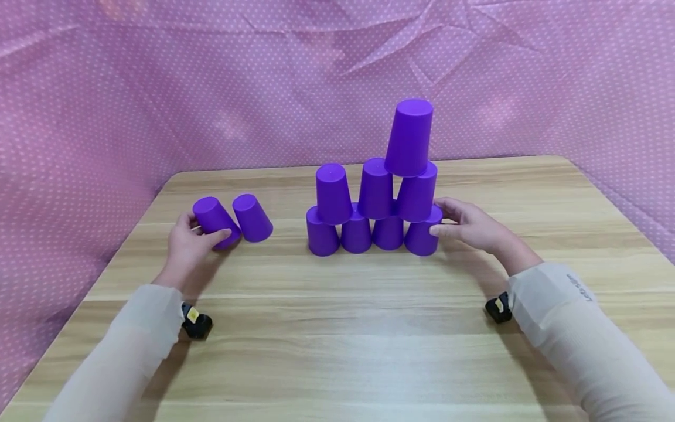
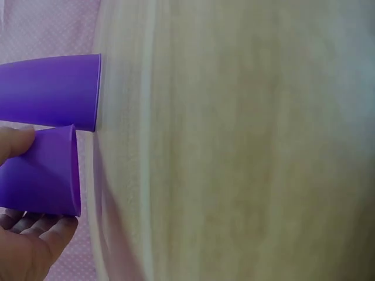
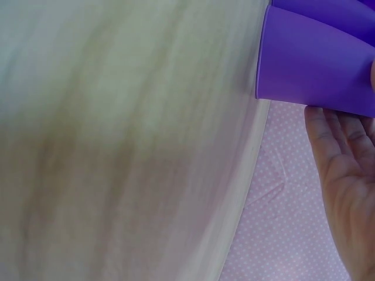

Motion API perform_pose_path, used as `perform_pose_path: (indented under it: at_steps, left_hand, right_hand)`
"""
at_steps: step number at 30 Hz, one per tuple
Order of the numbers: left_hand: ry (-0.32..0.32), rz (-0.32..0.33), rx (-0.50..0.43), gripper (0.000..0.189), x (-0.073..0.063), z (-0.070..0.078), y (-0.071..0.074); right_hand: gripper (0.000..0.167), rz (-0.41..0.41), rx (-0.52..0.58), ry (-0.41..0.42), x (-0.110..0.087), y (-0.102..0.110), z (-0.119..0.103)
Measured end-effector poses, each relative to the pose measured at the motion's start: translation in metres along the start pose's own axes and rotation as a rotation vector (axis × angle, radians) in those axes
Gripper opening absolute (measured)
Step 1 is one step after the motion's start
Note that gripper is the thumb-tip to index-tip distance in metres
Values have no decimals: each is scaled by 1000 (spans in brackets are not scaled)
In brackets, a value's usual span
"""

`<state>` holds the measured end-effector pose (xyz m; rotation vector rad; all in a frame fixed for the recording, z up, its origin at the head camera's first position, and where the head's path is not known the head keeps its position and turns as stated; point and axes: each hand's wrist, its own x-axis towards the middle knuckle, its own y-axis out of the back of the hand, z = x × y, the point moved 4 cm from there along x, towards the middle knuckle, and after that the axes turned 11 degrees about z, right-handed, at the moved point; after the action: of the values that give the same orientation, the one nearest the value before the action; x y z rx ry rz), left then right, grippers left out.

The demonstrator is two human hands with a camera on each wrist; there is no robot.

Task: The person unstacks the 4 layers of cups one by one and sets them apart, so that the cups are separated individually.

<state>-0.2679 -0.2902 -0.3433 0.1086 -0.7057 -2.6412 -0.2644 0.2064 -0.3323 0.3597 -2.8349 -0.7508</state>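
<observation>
In the head view, my left hand [image 1: 191, 243] grips a tilted purple cup [image 1: 211, 217], thumb on the near side and fingers on the far side. Its mouth shows at the lower right in the left wrist view [image 2: 44, 172]. Another upside-down purple cup [image 1: 253, 220] stands just right of it. My right hand [image 1: 471, 225] holds the rightmost bottom cup [image 1: 422, 239] of a stack between thumb and fingers. Above the several upside-down cups of that bottom row sit three more, including a left one [image 1: 333, 196]. A single top cup [image 1: 411, 138] rests at the right.
The stack stands toward the back of a wooden table [image 1: 337, 328]. A pink dotted cloth [image 1: 263, 88] hangs behind and beside the table. Each wrist carries a small black camera, one at the left [image 1: 197, 322] and one at the right [image 1: 498, 308].
</observation>
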Motion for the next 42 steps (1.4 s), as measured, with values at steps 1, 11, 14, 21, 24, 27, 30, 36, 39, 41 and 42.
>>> perform_pose_path:
  at_steps: [1, 11, 14, 21, 24, 27, 30, 36, 39, 41, 42]
  left_hand:
    - [-1, -9, 7, 86, 0, -1, 0]
    - [-22, -22, 80, 85, 3, -2, -4]
    - [-24, -28, 90, 85, 3, -2, -4]
    - [-2, -38, 65, 85, 1, -4, -5]
    - [0, -41, 53, 86, 0, -5, -6]
    - [-3, -46, 47, 85, -1, -7, -7]
    - [2, -56, 34, 84, -1, -9, -8]
    - [18, -55, -21, 83, -1, -10, -9]
    - [-8, -58, -19, 84, -2, -9, -7]
    - [-23, -61, -10, 87, -4, -9, -6]
    - [-29, -62, -11, 88, -4, -9, -5]
  right_hand:
    - [53, -2, -4, 0, 0, 0, 0]
    - [53, -3, -15, -4, 1, 0, -1]
    - [53, -6, -14, -3, 1, -1, -1]
    - [53, -8, -13, -8, 1, -1, -2]
    - [53, -7, -14, -8, 1, -1, -3]
    - [53, -5, -20, -5, 1, -1, -2]
    - [52, -3, -29, 0, 1, -1, 0]
    - [52, 0, -53, 12, 3, 0, 2]
    - [52, 1, -51, 19, 3, -1, 3]
    - [52, 0, -50, 20, 3, -1, 3]
    - [52, 1, -49, 22, 3, -1, 3]
